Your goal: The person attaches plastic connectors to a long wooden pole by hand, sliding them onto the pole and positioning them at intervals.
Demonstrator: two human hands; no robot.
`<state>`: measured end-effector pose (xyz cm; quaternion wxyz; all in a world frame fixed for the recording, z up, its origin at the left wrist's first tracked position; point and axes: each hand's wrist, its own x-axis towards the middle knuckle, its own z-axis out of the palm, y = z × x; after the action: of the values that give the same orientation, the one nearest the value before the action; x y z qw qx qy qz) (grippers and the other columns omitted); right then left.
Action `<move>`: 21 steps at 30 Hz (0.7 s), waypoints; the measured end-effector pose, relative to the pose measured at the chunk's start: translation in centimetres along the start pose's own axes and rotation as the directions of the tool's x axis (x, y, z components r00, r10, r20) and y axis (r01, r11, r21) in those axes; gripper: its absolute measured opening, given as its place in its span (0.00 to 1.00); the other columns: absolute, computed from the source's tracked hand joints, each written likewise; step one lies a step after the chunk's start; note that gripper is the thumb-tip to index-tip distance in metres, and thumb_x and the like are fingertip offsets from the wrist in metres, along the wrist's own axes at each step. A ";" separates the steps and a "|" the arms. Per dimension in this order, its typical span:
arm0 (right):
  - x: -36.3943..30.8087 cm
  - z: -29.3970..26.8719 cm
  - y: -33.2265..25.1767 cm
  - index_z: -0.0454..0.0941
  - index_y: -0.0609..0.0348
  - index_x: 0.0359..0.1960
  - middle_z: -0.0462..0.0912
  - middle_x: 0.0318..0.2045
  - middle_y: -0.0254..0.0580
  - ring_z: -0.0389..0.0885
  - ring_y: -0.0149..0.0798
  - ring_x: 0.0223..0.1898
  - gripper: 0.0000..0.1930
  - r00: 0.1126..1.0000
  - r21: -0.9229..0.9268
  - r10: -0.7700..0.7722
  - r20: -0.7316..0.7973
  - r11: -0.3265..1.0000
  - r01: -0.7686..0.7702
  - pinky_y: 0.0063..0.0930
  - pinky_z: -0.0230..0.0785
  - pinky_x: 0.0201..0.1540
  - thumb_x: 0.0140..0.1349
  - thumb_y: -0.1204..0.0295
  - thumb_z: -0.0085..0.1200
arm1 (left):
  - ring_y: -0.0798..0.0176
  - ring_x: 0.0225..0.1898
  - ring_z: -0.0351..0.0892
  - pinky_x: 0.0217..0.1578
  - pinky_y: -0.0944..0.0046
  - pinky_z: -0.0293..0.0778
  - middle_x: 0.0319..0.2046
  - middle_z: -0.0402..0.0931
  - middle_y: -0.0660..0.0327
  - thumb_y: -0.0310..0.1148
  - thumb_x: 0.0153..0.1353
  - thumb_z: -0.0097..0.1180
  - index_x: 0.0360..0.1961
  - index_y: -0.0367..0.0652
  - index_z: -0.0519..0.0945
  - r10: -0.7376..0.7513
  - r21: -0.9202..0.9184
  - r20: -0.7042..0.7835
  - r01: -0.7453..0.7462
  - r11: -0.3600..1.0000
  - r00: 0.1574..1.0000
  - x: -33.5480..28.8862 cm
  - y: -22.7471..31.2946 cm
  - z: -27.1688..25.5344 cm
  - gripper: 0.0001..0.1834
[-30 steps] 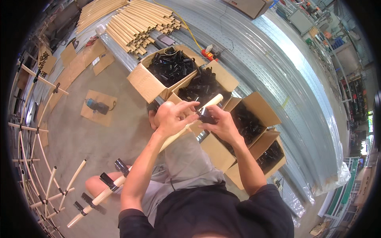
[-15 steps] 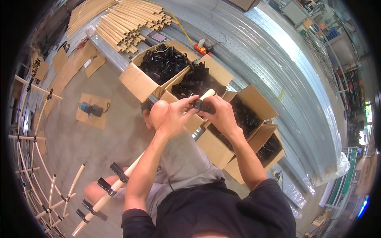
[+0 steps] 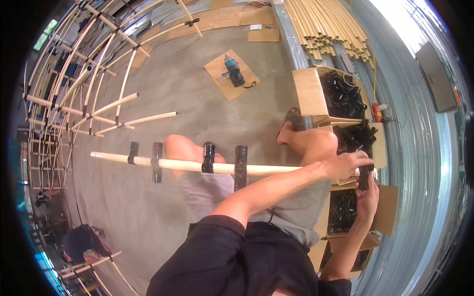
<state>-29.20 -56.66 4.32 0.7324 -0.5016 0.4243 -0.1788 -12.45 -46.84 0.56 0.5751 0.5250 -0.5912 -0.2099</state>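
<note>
A long cream pipe (image 3: 187, 165) lies crosswise over my lap, with several black pipe fittings (image 3: 240, 167) clasped around it at intervals. Its right end runs behind my left forearm to both hands. There another black pipe fitting (image 3: 365, 177) sits at the pipe's end. My left hand (image 3: 341, 166) is closed at the top of this fitting, its fingers reaching across it and partly hiding the pipe. Below, my right hand (image 3: 368, 197) grips the fitting's lower part between thumb and fingers.
Cardboard boxes (image 3: 310, 93) of black fittings line my right side, beside long plastic-wrapped metal sheets (image 3: 414, 163). A cordless drill (image 3: 234, 71) lies on cardboard ahead. Cream pipes (image 3: 323, 24) are stacked at the far right. A jointed pipe frame (image 3: 103, 118) stands at left.
My view and body have turned left, so the boxes now sit to my right and the pipe lies level across the view. Both hands stay at the fitting on the pipe's end.
</note>
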 end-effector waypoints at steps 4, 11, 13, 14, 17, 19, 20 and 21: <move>0.4 -0.5 -1.5 0.79 0.61 0.44 0.83 0.28 0.37 0.79 0.27 0.24 0.19 0.999 -0.098 -0.006 0.040 0.995 0.010 0.16 0.65 0.19 0.73 0.55 0.52 | 0.44 0.45 0.83 0.44 0.52 0.82 0.55 0.72 0.51 0.23 0.62 0.55 0.60 0.36 0.73 0.064 0.108 0.018 -0.065 0.992 0.998 0.4 -0.1 0.3 0.23; -0.3 -1.7 -2.2 0.78 0.62 0.42 0.83 0.27 0.39 0.81 0.29 0.23 0.22 0.994 -0.159 0.109 0.022 0.982 -0.104 0.18 0.66 0.19 0.74 0.52 0.50 | 0.44 0.44 0.84 0.44 0.51 0.82 0.51 0.75 0.53 0.25 0.63 0.53 0.57 0.38 0.74 0.028 0.140 0.074 -0.038 0.989 0.997 0.4 0.0 1.3 0.20; -0.6 -1.0 -2.9 0.78 0.63 0.42 0.83 0.26 0.39 0.81 0.30 0.22 0.23 0.994 -0.173 0.108 0.023 0.980 -0.102 0.17 0.67 0.20 0.74 0.51 0.49 | 0.44 0.44 0.84 0.45 0.51 0.82 0.49 0.77 0.54 0.25 0.64 0.52 0.57 0.39 0.75 0.007 0.157 0.077 -0.019 0.987 0.997 0.3 -0.4 1.6 0.19; -0.7 -0.9 -3.1 0.78 0.63 0.42 0.83 0.26 0.39 0.81 0.30 0.22 0.23 0.994 -0.177 0.108 0.021 0.979 -0.102 0.17 0.67 0.20 0.74 0.51 0.48 | 0.44 0.45 0.83 0.46 0.51 0.81 0.49 0.77 0.53 0.25 0.63 0.53 0.56 0.39 0.75 -0.007 0.111 0.061 0.001 0.994 0.998 0.2 -0.6 1.7 0.19; -0.4 -0.9 -3.5 0.75 0.63 0.55 0.85 0.35 0.42 0.84 0.30 0.31 0.25 0.996 -0.200 0.024 0.083 0.980 -0.007 0.20 0.75 0.30 0.75 0.51 0.47 | 0.44 0.49 0.81 0.50 0.53 0.78 0.49 0.79 0.51 0.26 0.62 0.57 0.55 0.37 0.76 -0.024 -0.028 0.031 0.025 0.999 0.999 0.8 -0.8 1.9 0.19; -0.7 0.2 -4.2 0.71 0.62 0.61 0.84 0.40 0.44 0.85 0.31 0.35 0.24 0.979 -0.181 -0.069 0.194 0.978 0.105 0.23 0.78 0.34 0.75 0.56 0.48 | 0.48 0.49 0.82 0.48 0.56 0.78 0.47 0.80 0.48 0.26 0.62 0.59 0.56 0.40 0.77 0.047 -0.001 -0.010 -0.047 0.999 0.999 0.7 -2.9 2.0 0.20; -0.8 -1.4 -4.7 0.68 0.62 0.65 0.84 0.43 0.44 0.85 0.31 0.38 0.24 0.967 -0.186 -0.117 0.227 0.969 0.161 0.24 0.79 0.36 0.75 0.59 0.50 | 0.54 0.51 0.82 0.47 0.57 0.79 0.46 0.81 0.50 0.23 0.64 0.58 0.58 0.39 0.76 -0.075 -0.143 0.105 0.090 0.986 0.992 2.3 0.4 1.0 0.21; -0.7 -0.8 -4.9 0.67 0.63 0.66 0.84 0.45 0.44 0.85 0.32 0.38 0.24 0.934 -0.226 -0.142 0.329 0.948 0.224 0.25 0.80 0.38 0.73 0.64 0.53 | 0.57 0.52 0.81 0.50 0.59 0.79 0.49 0.80 0.51 0.21 0.64 0.56 0.61 0.39 0.74 -0.152 -0.148 0.131 0.171 0.974 0.980 1.7 -0.4 0.6 0.23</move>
<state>-29.44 -58.71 8.86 0.6973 -0.6527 0.2753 -0.1090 -12.44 -48.67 0.82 0.5597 0.5107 -0.5612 -0.3331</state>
